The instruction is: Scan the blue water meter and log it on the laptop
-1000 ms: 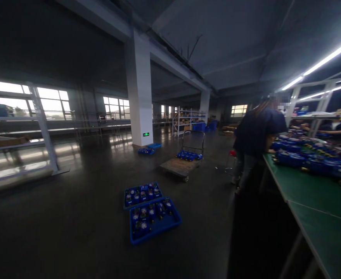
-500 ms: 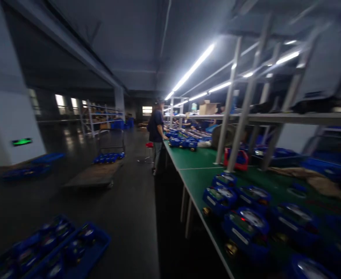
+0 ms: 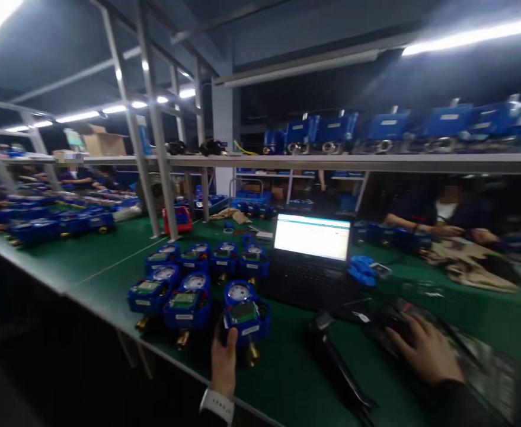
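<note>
- Left hand (image 3: pixel 223 363): comes up from the near edge, front left of the laptop (image 3: pixel 311 284); thumb points up on the near side of a blue meter (image 3: pixel 245 314), other fingers run down its left side, mostly hidden. Part closed, has hold of the meter; how tight, or whether it's lifted, can't tell.
- Left wrist: white watch (image 3: pixel 217 405).
- Right hand (image 3: pixel 429 350): front right of the laptop, palm down, forearm angled in from lower right, dark sleeve (image 3: pixel 458 403). Fingers slightly spread and bent over a black mouse (image 3: pixel 396 326); can't tell if they grip or just rest.
- Meter: just off the laptop's front left corner, dial and green board up, brass fitting toward the near edge.
- Mat (image 3: pixel 495 362): patterned, right of the laptop, partly under right hand and mouse.
- Scanner (image 3: pixel 338 362): black, in front of the laptop, lying between the hands.
- Other meters (image 3: pixel 188 302): six, left of the laptop, packed close together; they crowd the left hand's outer side.
- Laptop: open, screen lit; blocks the way straight ahead.
- Blue crumpled item (image 3: pixel 361 270): just right of the laptop.
- Red bin (image 3: pixel 178 220), cloth (image 3: pixel 233 215): beyond the laptop, to its left.
- Posts (image 3: pixel 153 118): well left of the laptop.
- Shelf (image 3: pixel 358 160): above and behind the laptop, blue units (image 3: pixel 389 126) along it.
- Co-worker (image 3: pixel 447 207): across the bench (image 3: pixel 104 252), right of the laptop.
</note>
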A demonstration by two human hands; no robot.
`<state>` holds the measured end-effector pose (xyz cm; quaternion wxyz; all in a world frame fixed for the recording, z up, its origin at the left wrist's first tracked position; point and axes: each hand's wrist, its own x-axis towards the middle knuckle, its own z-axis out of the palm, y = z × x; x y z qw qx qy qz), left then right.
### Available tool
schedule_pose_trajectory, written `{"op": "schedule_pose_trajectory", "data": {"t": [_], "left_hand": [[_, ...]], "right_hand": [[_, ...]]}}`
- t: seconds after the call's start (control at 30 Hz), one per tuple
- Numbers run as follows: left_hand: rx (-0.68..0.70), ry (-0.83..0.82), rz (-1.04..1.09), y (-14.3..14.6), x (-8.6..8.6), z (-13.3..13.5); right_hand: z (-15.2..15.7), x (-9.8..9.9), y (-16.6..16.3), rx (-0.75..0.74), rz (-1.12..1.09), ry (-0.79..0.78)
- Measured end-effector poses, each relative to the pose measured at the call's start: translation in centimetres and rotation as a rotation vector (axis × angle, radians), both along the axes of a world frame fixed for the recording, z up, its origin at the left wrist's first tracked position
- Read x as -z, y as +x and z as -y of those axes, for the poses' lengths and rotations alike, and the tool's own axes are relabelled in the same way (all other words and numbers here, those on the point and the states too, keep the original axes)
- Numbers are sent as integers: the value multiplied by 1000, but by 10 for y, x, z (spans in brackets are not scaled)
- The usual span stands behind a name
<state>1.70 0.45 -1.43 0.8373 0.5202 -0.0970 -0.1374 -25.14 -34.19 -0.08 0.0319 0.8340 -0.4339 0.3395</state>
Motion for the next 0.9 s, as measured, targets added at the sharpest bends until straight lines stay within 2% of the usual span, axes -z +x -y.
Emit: {"op": "schedule_pose_trajectory", "data": {"t": [0.07, 0.3, 0.5, 0.9], "left_hand": [[21, 1, -33, 1, 1, 0], [25, -23, -63, -2, -5, -3], [32, -30, -71, -2, -7, -4], [2, -59, -150, -9, -19, -4]], "right_hand": [[6, 6, -17, 47, -40, 19], [20, 10, -11, 29, -69, 179], [13, 6, -14, -31, -121, 146], [14, 12, -13, 52, -132, 108]]}}
